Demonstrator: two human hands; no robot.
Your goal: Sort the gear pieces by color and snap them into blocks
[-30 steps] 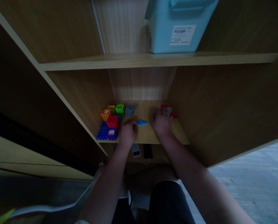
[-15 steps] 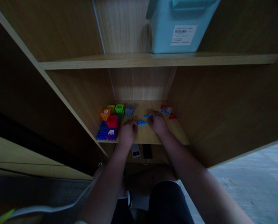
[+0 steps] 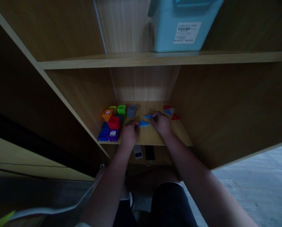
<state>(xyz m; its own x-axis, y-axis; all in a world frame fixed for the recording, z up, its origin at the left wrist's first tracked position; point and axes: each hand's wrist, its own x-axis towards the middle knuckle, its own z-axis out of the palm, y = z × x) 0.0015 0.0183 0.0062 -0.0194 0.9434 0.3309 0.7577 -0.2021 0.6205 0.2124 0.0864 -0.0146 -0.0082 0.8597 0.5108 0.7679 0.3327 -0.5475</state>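
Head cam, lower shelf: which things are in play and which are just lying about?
In hand: left hand at near blue piece; right hand at far blue piece.
Lying about: coloured block cluster, grey block, loose red and blue pieces, light blue box on upper shelf, power bank, phone.

The lower shelf (image 3: 152, 137) carries colourful toy blocks (image 3: 112, 121) at left and blue triangular pieces (image 3: 144, 123) mid-shelf. The upper shelf (image 3: 131, 60) bears a pale-blue bin (image 3: 169, 31).

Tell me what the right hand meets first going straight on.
The right hand meets the small blue piece at its fingertips first; past that, likely the gray block, though depth is unclear.
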